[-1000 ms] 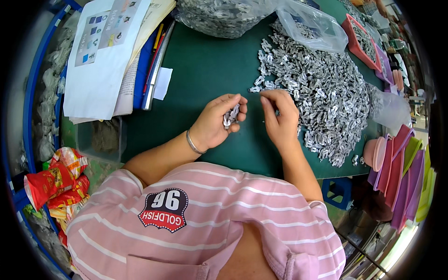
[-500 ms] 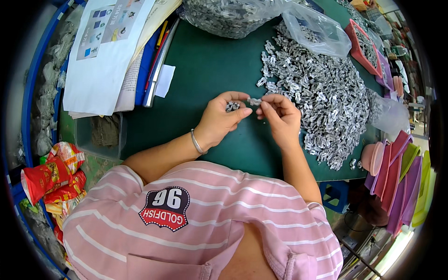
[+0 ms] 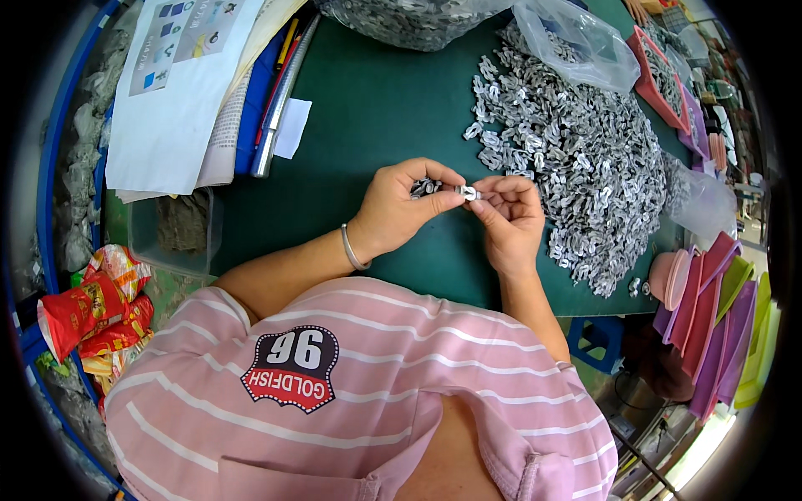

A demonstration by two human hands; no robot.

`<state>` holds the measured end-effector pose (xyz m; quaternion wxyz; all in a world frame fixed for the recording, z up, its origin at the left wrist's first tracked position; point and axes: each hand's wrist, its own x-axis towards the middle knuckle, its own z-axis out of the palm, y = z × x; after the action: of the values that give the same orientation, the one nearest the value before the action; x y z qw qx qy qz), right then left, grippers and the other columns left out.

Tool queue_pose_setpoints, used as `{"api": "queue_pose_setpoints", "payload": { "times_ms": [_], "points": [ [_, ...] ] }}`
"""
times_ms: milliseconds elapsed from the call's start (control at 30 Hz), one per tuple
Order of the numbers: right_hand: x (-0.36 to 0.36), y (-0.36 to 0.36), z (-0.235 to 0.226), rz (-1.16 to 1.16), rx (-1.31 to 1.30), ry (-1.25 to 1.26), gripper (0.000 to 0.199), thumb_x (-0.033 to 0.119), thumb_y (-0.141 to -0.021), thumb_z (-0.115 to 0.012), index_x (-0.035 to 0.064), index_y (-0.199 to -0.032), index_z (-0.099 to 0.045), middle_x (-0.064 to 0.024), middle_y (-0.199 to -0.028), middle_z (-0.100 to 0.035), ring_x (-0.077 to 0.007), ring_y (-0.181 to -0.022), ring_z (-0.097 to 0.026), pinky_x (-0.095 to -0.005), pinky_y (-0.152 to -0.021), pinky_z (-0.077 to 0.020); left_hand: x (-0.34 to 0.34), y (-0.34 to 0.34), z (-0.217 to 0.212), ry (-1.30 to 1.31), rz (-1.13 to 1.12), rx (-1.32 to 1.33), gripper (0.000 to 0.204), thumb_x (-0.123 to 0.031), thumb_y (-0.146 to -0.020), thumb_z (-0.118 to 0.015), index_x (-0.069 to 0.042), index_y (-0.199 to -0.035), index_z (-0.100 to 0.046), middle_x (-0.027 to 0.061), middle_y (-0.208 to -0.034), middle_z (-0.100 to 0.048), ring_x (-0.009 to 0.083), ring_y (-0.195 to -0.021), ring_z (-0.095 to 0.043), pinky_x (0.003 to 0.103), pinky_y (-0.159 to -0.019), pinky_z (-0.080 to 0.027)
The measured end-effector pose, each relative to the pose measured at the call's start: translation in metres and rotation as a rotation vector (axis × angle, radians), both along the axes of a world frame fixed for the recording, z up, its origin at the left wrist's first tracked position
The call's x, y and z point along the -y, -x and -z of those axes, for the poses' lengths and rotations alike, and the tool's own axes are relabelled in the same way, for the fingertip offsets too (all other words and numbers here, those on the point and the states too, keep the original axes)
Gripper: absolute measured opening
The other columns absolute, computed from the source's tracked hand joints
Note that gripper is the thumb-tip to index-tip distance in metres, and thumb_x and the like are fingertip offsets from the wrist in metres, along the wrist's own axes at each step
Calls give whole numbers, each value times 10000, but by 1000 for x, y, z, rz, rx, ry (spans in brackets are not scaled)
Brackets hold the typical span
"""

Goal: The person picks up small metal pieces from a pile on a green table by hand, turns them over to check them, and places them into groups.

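Note:
My left hand (image 3: 399, 207) is closed, with several small silvery metal parts (image 3: 424, 187) cupped in its curled fingers. Between its thumb and forefinger tips sits one more small metal part (image 3: 468, 193), bright and looped in shape. The fingertips of my right hand (image 3: 511, 219) pinch the same part from the other side. Both hands hover over the green tabletop (image 3: 334, 108). Just right of my right hand spreads a wide heap of the same small metal parts (image 3: 585, 184).
A clear plastic bag of metal parts (image 3: 409, 21) stands at the far edge. Papers (image 3: 167, 125), pens and a silver ruler-like bar (image 3: 284, 100) lie left. A pink tray (image 3: 658, 79) holds more parts; stacked coloured bins (image 3: 710, 309) stand right. A clear tub (image 3: 213, 242) sits lower left.
My fingertips have drawn closer together, and the pinched part has turned and now shows a brighter face. My right hand has dropped slightly in the picture.

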<state>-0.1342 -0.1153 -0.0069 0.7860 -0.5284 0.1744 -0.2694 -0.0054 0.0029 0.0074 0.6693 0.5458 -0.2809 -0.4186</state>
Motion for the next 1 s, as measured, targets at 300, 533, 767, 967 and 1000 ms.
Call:
{"api": "queue_pose_setpoints", "payload": {
  "times_ms": [300,533,767,967,1000],
  "points": [
    [-10,-7,-17,99,88,348,434,-153,-714,-607,41,-1022,-370,-132,-946,-555,-139,-816,-555,-247,-732,-456,1,-2,11,-2,109,-503,174,-90,-855,-585,18,-991,-570,19,-769,-548,36,-585,-434,156,-445,-320],
    [-14,-8,-18,103,59,709,299,-127,-699,-637,-3,-927,-487,-130,-868,-595,-191,-783,-597,-278,-697,-483,1,-2,13,-8,137,-538,185,-100,-867,-563,18,-1010,-566,24,-766,-550,48,-601,-467,151,-428,-326],
    [22,-16,-17,274,-333,1205,124,-47,-707,-633,-1,-808,-577,-121,-776,-582,-273,-683,-568,-324,-622,-466,3,-7,10,-60,134,-750,103,-111,-868,-534,-21,-918,-533,47,-748,-511,77,-590,-466,155,-371,-299],
    [41,-20,-6,225,-533,1497,115,4,-696,-652,7,-777,-570,-131,-802,-566,-314,-723,-543,-390,-638,-444,1,-9,11,8,119,-833,68,-87,-845,-532,-27,-867,-510,50,-760,-507,83,-597,-472,158,-370,-296],
    [41,-18,-5,224,-533,1497,115,4,-696,-652,7,-777,-570,-131,-802,-566,-314,-723,-543,-390,-638,-444,1,-8,10,8,118,-834,68,-87,-845,-532,-27,-867,-510,50,-760,-507,83,-597,-472,158,-370,-296]
  ]
}}
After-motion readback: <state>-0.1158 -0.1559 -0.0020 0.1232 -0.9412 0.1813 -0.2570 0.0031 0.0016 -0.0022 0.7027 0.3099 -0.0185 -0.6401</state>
